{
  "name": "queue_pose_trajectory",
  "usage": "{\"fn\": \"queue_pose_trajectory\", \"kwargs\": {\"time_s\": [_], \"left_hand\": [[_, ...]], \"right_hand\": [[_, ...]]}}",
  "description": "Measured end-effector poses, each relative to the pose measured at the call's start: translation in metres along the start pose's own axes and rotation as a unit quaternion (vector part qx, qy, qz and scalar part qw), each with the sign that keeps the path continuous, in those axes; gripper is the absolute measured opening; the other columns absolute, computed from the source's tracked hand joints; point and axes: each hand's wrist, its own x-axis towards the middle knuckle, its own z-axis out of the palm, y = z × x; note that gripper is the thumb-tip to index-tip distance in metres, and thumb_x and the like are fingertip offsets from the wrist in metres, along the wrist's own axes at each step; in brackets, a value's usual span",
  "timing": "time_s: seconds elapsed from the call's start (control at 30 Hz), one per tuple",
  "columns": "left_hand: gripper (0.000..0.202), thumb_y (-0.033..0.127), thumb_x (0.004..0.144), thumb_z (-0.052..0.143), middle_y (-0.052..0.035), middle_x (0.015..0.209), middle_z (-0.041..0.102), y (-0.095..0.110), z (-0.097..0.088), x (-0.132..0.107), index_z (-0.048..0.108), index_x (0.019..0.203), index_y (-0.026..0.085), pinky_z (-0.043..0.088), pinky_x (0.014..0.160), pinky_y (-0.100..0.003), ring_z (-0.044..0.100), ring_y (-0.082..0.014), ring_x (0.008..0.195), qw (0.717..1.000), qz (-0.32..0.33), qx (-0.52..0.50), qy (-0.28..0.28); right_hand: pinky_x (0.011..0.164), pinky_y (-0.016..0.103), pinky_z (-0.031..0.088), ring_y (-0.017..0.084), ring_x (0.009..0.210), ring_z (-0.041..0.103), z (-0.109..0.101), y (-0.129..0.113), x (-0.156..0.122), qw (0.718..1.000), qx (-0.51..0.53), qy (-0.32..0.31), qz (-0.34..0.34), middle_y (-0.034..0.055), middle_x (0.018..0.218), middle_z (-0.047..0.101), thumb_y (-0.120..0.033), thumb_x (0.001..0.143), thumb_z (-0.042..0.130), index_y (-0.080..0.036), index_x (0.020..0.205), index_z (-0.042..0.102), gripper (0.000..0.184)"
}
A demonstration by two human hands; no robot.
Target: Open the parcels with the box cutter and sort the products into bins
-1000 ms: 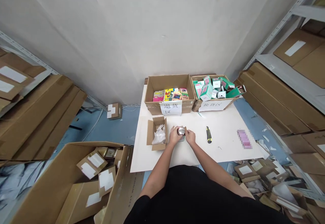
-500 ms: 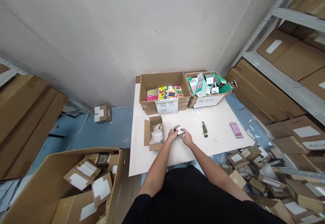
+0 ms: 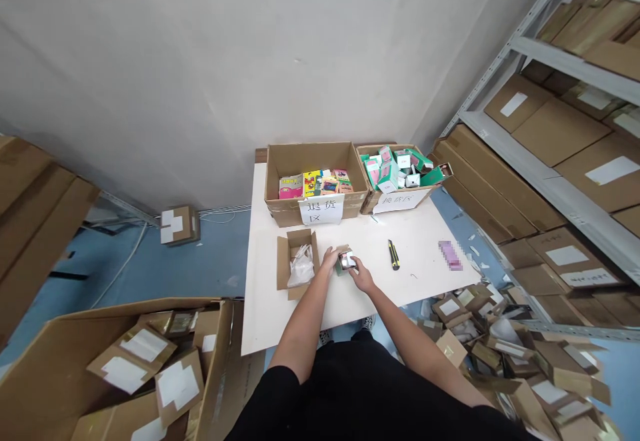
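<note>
Leftmost, a big open brown cardboard carton (image 3: 100,374) on the blue floor holds small brown parcels with white labels. On the white tabletop (image 3: 280,314) stands a small open brown cardboard box (image 3: 289,269) with crumpled clear plastic wrap (image 3: 301,269) inside it. Just right of that box, the left hand (image 3: 330,259) curls its fingers round the left side of a small shiny silver-and-brown package (image 3: 345,260), which sits just above the tabletop near its middle. The right hand (image 3: 361,277) meets the same package from the lower right, fingers pressed against it, so both hands clasp it between them. Behind the hands, against the wall, stands a wide brown cardboard box (image 3: 313,184) with colourful flat packs and a white paper sign with handwritten characters on its front. Touching it on the right is a second brown cardboard box (image 3: 400,175) heaped with green and white cartons, also signed. Right of the hands, well apart from them, lies a black-and-yellow utility knife (image 3: 393,255), then a blurred pink oblong (image 3: 450,255). Opened brown parcels (image 3: 500,354) litter the floor below the grey metal shelving (image 3: 560,194) stacked with brown cartons.
</note>
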Motion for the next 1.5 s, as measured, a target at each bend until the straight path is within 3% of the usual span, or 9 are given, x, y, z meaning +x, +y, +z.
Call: {"fn": "queue_pose_trajectory", "kwargs": {"time_s": [0.13, 0.27, 0.37, 0.47, 0.7, 1.0, 1.2, 1.5], "left_hand": [[0.075, 0.023, 0.074, 0.074, -0.0118, 0.119, 0.077, 0.007, -0.001, -0.003, 0.055, 0.146, 0.016, 0.055, 0.095, -0.033, 0.074, -0.0218, 0.104, 0.999, 0.035, -0.017, -0.007], [0.046, 0.010, 0.066, 0.069, -0.0134, 0.133, 0.071, 0.006, -0.017, -0.018, 0.075, 0.111, 0.018, 0.051, 0.107, -0.039, 0.065, -0.0274, 0.127, 0.977, 0.140, 0.121, -0.103], [0.047, 0.004, 0.061, 0.070, -0.0119, 0.149, 0.060, 0.001, -0.027, -0.028, 0.076, 0.105, 0.021, 0.045, 0.115, -0.042, 0.052, -0.0291, 0.144, 0.949, 0.182, 0.228, -0.124], [0.050, 0.004, 0.062, 0.073, -0.0101, 0.144, 0.062, -0.003, -0.029, -0.036, 0.075, 0.108, 0.023, 0.043, 0.119, -0.043, 0.053, -0.0276, 0.142, 0.937, 0.199, 0.263, -0.114], [0.038, 0.009, 0.077, 0.072, -0.0087, 0.137, 0.069, 0.003, -0.018, -0.052, 0.076, 0.111, 0.025, 0.043, 0.119, -0.041, 0.061, -0.0266, 0.132, 0.938, 0.192, 0.277, -0.083], [0.021, 0.033, 0.097, 0.064, -0.0055, 0.110, 0.079, 0.015, -0.015, -0.068, 0.076, 0.114, 0.029, 0.049, 0.100, -0.033, 0.070, -0.0255, 0.107, 0.921, 0.151, 0.358, -0.040], [0.017, 0.033, 0.095, 0.067, -0.0055, 0.104, 0.079, 0.017, -0.011, -0.072, 0.078, 0.108, 0.028, 0.048, 0.097, -0.031, 0.070, -0.0257, 0.105, 0.922, 0.143, 0.359, -0.030], [0.016, 0.032, 0.096, 0.067, -0.0063, 0.110, 0.079, -0.001, -0.003, -0.075, 0.078, 0.107, 0.029, 0.045, 0.104, -0.033, 0.069, -0.0273, 0.112, 0.928, 0.119, 0.354, 0.002]], "right_hand": [[0.112, 0.051, 0.050, 0.030, 0.128, 0.066, 0.003, 0.001, -0.004, 0.996, 0.085, 0.007, 0.003, 0.0067, 0.138, 0.067, -0.029, 0.079, 0.069, -0.031, 0.135, 0.059, 0.057], [0.110, 0.048, 0.053, 0.028, 0.128, 0.065, 0.001, -0.001, -0.008, 0.984, 0.169, 0.060, -0.017, 0.0112, 0.137, 0.066, -0.033, 0.077, 0.068, -0.027, 0.131, 0.056, 0.056], [0.101, 0.046, 0.058, 0.027, 0.118, 0.069, -0.003, -0.005, -0.012, 0.984, 0.163, 0.075, -0.018, 0.0116, 0.134, 0.067, -0.037, 0.078, 0.069, -0.026, 0.128, 0.057, 0.052], [0.097, 0.043, 0.060, 0.026, 0.113, 0.070, -0.006, -0.011, -0.014, 0.991, 0.107, 0.065, -0.038, 0.0090, 0.132, 0.068, -0.035, 0.080, 0.066, -0.026, 0.124, 0.060, 0.045], [0.098, 0.043, 0.059, 0.023, 0.101, 0.071, -0.003, -0.019, -0.009, 0.992, 0.009, 0.106, -0.061, 0.0098, 0.123, 0.071, -0.028, 0.085, 0.057, -0.023, 0.115, 0.068, 0.032], [0.096, 0.041, 0.058, 0.025, 0.095, 0.071, -0.010, -0.021, -0.005, 0.989, -0.031, 0.124, -0.070, 0.0094, 0.110, 0.073, -0.030, 0.091, 0.050, -0.023, 0.103, 0.071, 0.025], [0.093, 0.039, 0.057, 0.024, 0.093, 0.070, -0.010, -0.022, -0.005, 0.988, -0.056, 0.131, -0.055, 0.0077, 0.108, 0.074, -0.033, 0.093, 0.049, -0.024, 0.102, 0.072, 0.026], [0.090, 0.038, 0.054, 0.026, 0.098, 0.069, -0.010, -0.020, -0.010, 0.980, -0.141, 0.129, -0.050, 0.0070, 0.106, 0.075, -0.028, 0.097, 0.046, -0.026, 0.101, 0.072, 0.026]]}}
